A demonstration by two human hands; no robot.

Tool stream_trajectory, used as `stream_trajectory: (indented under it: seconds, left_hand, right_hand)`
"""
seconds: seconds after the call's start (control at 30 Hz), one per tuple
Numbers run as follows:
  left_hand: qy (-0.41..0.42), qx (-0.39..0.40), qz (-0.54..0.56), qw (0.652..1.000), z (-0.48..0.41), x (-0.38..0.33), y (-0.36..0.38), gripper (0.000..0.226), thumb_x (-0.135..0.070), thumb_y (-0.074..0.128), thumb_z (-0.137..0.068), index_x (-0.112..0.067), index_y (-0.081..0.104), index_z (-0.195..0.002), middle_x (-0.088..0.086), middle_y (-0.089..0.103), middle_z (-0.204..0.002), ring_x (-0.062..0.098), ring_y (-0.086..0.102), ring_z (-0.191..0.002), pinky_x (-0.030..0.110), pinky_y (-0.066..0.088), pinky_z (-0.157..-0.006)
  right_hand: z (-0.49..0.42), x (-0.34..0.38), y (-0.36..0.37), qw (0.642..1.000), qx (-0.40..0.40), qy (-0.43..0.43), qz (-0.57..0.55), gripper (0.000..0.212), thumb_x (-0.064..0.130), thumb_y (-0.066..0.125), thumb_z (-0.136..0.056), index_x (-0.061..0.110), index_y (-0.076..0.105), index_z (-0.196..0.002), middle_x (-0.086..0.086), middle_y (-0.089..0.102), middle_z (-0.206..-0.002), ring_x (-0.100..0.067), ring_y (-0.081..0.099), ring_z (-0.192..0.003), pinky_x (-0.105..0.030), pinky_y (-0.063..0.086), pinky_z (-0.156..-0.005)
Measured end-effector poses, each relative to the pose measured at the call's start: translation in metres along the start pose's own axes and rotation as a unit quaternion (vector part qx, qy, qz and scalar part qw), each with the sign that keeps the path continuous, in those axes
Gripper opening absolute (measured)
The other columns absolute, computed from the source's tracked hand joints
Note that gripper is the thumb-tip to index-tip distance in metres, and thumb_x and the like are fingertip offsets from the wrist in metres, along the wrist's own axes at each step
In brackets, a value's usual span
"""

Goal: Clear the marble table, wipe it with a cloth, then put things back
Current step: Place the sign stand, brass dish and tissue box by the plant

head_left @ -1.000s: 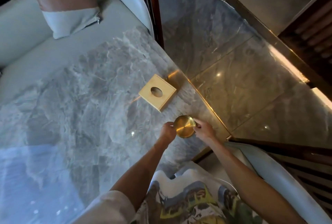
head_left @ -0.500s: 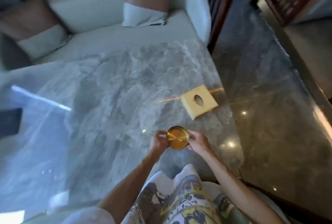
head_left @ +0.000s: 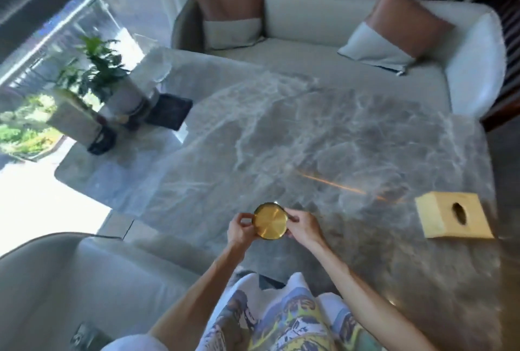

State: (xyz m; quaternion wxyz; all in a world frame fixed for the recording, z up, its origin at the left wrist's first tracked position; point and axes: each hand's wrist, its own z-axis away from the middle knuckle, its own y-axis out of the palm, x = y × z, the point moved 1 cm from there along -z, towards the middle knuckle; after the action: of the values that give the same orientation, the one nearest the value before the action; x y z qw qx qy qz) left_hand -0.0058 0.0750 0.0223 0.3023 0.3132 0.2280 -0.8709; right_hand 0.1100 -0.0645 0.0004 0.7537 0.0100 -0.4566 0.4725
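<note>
Dish (head_left: 270, 220) sits pinched in my two-handed grip, left hand (head_left: 238, 231) and right hand (head_left: 303, 228) steadying it above the bench (head_left: 309, 137), well left of the box (head_left: 453, 215).

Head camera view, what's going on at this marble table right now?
A person holds a round gold dish between both hands, left hand and right hand, just above the near edge of the marble table. A wooden tissue box sits at the right; a potted plant and a dark tray stand at the far left.
</note>
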Motion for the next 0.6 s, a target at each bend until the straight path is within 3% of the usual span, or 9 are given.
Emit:
stream_trajectory:
  seconds: [0.13, 0.23, 0.33, 0.43, 0.6]
  left_hand:
    - [0.014, -0.013, 0.001, 1.000, -0.032, 0.002, -0.086, 0.035, -0.012, 0.060, -0.051, -0.016, 0.062, -0.086, 0.011, 0.066, -0.073, 0.028, 0.064, -0.071, 0.052, 0.058, -0.074]
    - [-0.003, -0.017, -0.007, 1.000, -0.046, 0.007, -0.138, 0.040, -0.020, 0.067, -0.044, -0.020, 0.062, -0.084, 0.009, 0.065, -0.073, 0.027, 0.062, -0.072, 0.046, 0.056, -0.073]
    - [-0.010, -0.017, -0.008, 1.000, -0.055, 0.009, -0.172, 0.048, -0.029, 0.068, -0.038, -0.020, 0.062, -0.085, 0.014, 0.066, -0.077, 0.028, 0.062, -0.072, 0.048, 0.055, -0.073]
    - [-0.014, 0.006, -0.006, 1.000, -0.060, 0.001, -0.180, 0.038, -0.017, 0.072, -0.054, -0.017, 0.061, -0.090, 0.018, 0.069, -0.087, 0.034, 0.068, -0.078, 0.054, 0.057, -0.078]
    - [0.019, 0.012, -0.026, 0.999, -0.061, -0.011, -0.163, 0.026, 0.004, 0.058, -0.075, -0.016, 0.061, -0.090, 0.014, 0.068, -0.085, 0.031, 0.068, -0.077, 0.050, 0.060, -0.074]
  right_hand:
    - [-0.009, 0.049, 0.072, 1.000, 0.021, -0.011, -0.011, 0.045, 0.013, 0.058, -0.084, 0.030, 0.063, -0.126, 0.002, 0.073, -0.112, -0.009, 0.066, -0.084, -0.037, 0.060, -0.082]
    - [-0.009, 0.083, 0.112, 0.999, 0.036, -0.008, -0.014, 0.043, 0.009, 0.059, -0.086, 0.025, 0.064, -0.125, -0.003, 0.074, -0.108, -0.011, 0.067, -0.075, -0.036, 0.060, -0.077]
    - [-0.005, 0.106, 0.138, 0.999, 0.041, -0.010, -0.005, 0.042, 0.007, 0.058, -0.087, 0.020, 0.063, -0.126, -0.002, 0.073, -0.102, -0.008, 0.062, -0.072, -0.026, 0.054, -0.076]
    - [-0.007, 0.115, 0.143, 0.999, 0.036, -0.007, 0.017, 0.042, 0.009, 0.058, -0.087, 0.021, 0.062, -0.128, -0.005, 0.071, -0.117, -0.024, 0.070, -0.097, -0.035, 0.056, -0.090]
    - [-0.021, 0.110, 0.129, 0.999, 0.041, 0.005, 0.030, 0.044, 0.012, 0.058, -0.086, 0.025, 0.061, -0.129, -0.003, 0.071, -0.118, -0.017, 0.069, -0.091, -0.040, 0.058, -0.086]
